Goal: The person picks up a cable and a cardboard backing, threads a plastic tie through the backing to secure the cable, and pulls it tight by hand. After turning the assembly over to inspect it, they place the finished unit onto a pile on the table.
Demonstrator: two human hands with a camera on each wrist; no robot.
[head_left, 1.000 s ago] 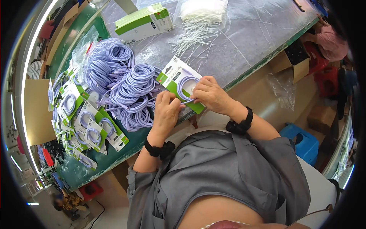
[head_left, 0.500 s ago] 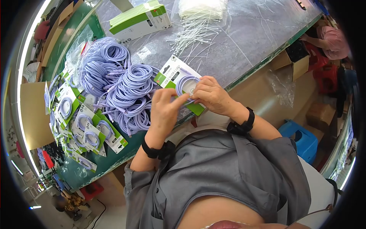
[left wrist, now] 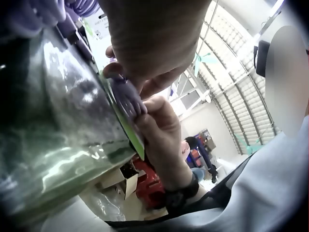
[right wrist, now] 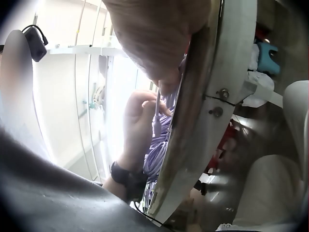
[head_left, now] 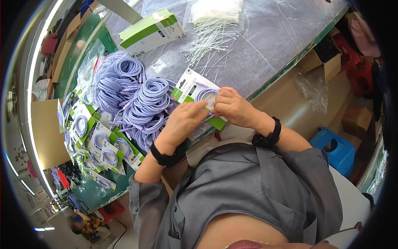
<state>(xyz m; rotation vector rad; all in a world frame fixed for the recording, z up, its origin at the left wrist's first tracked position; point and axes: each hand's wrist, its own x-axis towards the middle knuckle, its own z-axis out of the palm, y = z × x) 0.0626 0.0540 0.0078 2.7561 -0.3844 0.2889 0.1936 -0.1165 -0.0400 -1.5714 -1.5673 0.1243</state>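
A green-and-white card [head_left: 191,80] with a lilac cable coil [head_left: 201,95] is held near the table's front edge. My right hand [head_left: 236,107] grips the card and coil at the right side, its thumb and fingers bent around them. From the left, my left hand [head_left: 180,123] reaches over the card's lower part, fingers extended near the coil; its fingertips are blurred. In the left wrist view the right hand [left wrist: 165,137] pinches the card [left wrist: 131,133] and coil. A cable connector [right wrist: 157,126] shows beside the left hand [right wrist: 138,126] in the right wrist view.
Loose lilac coils [head_left: 145,101] are heaped left of the card, with carded cables [head_left: 110,157] beyond them. A stack of cards [head_left: 152,33] and a pile of white ties [head_left: 213,39] lie farther back. A blue stool [head_left: 333,150] stands at the right.
My left hand let go of the cable end, lifted with thumb and fingers apart, then moved with its fingers over the card's lower part. The right hand keeps its grip.
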